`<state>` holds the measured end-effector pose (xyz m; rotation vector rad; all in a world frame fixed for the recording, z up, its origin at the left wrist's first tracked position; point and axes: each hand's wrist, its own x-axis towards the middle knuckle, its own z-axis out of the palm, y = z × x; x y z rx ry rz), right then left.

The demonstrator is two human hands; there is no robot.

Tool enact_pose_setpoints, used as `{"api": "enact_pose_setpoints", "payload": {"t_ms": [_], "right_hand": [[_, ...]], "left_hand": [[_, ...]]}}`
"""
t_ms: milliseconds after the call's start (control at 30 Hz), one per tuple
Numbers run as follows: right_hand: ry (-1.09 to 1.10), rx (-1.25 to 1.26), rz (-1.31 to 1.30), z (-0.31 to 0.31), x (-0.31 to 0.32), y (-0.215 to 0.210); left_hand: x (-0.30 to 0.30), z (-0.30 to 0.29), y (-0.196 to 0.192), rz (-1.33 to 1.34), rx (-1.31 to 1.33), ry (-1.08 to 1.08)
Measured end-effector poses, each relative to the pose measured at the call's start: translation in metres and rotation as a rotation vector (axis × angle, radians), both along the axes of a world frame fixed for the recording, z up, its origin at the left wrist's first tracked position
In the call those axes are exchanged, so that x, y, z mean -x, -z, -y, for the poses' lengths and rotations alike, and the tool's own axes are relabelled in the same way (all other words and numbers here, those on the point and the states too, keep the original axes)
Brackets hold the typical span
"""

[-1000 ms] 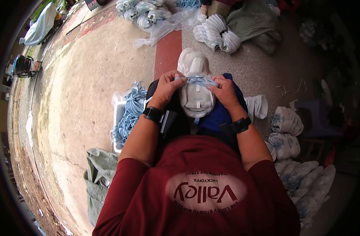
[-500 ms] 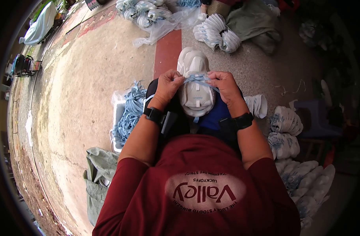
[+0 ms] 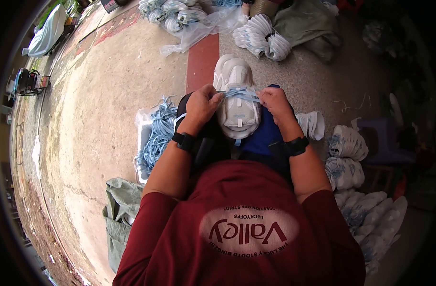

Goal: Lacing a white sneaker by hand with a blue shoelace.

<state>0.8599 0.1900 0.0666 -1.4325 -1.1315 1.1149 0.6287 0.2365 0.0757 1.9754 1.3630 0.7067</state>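
A white shoe rests on my lap, toe pointing away from me. A light blue lace runs across its upper. My left hand pinches the lace at the shoe's left side, fingers closed on it. My right hand grips the lace's other end at the shoe's right side. Both wrists wear black bands. My red shirt fills the lower part of the view.
A white bin of light blue laces stands at my left. Stacks of white shoe parts lie at the right and ahead. A grey-green sack lies at lower left. Plastic bags lie farther ahead on the concrete floor.
Both hands have shifted slightly along the shoe's upper, pulling the blue lace across it. The shoe stays on my lap.
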Motion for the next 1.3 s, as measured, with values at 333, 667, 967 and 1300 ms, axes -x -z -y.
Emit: {"api": "enact_pose_setpoints", "payload": {"t_ms": [333, 667, 967, 1300], "right_hand": [[0.589, 0.000, -0.757, 0.070, -0.120, 0.014], [-0.062, 0.213, 0.692, 0.060, -0.102, -0.010], [-0.208, -0.241, 0.774, 0.009, 0.024, -0.028], [-0.213, -0.358, 0.758, 0.008, 0.027, -0.014]], "left_hand": [[0.107, 0.002, 0.021, 1.227, 0.373, -0.495], [0.102, 0.018, -0.014, 0.268, 0.229, 0.053], [-0.011, 0.001, -0.008, 0.115, -0.202, 0.207], [-0.029, -0.010, 0.002, -0.054, -0.259, 0.139]]}}
